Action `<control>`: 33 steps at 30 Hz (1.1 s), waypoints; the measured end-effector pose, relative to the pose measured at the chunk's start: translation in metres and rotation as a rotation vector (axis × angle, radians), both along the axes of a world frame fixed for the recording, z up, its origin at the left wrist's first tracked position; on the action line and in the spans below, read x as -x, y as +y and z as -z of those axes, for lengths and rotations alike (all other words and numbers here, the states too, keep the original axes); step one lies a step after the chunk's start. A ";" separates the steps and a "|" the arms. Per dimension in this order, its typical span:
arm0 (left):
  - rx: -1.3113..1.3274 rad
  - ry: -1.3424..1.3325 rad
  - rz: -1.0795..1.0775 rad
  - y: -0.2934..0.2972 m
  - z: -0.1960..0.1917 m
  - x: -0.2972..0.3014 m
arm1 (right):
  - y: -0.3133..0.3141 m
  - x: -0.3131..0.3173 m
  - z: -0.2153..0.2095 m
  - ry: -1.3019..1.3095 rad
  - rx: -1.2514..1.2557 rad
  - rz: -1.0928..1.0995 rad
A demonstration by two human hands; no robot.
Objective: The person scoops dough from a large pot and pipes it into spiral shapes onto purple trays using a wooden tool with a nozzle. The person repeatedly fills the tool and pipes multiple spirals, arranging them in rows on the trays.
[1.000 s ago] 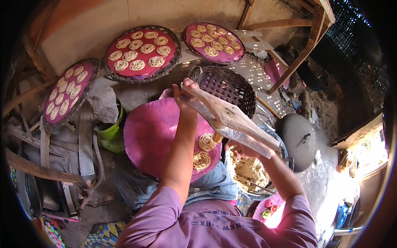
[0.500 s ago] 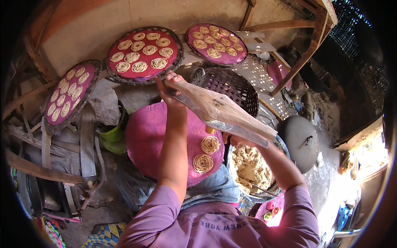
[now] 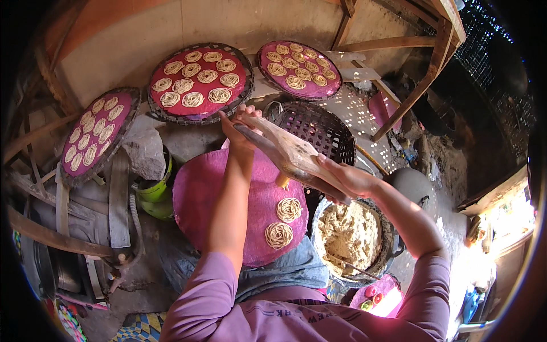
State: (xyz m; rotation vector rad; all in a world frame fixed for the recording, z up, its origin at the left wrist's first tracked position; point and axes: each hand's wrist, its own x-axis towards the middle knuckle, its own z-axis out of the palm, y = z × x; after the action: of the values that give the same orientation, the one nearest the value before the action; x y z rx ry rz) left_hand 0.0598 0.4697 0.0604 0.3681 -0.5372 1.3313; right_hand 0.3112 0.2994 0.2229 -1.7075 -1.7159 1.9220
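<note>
I hold a long two-part wooden noodle press (image 3: 290,147) over a round pink cloth-covered tray (image 3: 216,194) at my lap. My left hand (image 3: 238,126) is closed round its far left end. My right hand (image 3: 354,180) is wrapped over its right end, thumb side on top and fingertips showing below. Beneath the middle of the press, a short yellowish tube (image 3: 282,180) points down at the tray. Two coiled noodle nests lie near the tray's right side, one nest (image 3: 289,210) just beyond the other nest (image 3: 278,235).
A bucket of pale dough (image 3: 348,233) with a stick in it stands right of the tray. Behind are a dark woven basket (image 3: 319,122) and a red round tray (image 3: 200,85), a pink tray (image 3: 300,71) and a left tray (image 3: 101,131), all bearing nests. A green bucket (image 3: 154,194) holds a stone.
My right hand has shifted from beneath the press's right end to a grip over its top. The press's right end has moved slightly left. Both nests remain in place.
</note>
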 end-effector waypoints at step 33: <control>-0.147 -0.045 -0.126 0.012 0.012 0.030 | 0.046 0.010 0.135 0.289 -0.213 -0.016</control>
State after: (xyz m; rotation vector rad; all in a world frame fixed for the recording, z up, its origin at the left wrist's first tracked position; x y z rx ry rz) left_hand 0.0299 0.4822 0.0480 0.5010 -0.6603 1.4279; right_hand 0.3013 0.3455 0.0877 -1.2779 -1.7516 1.8089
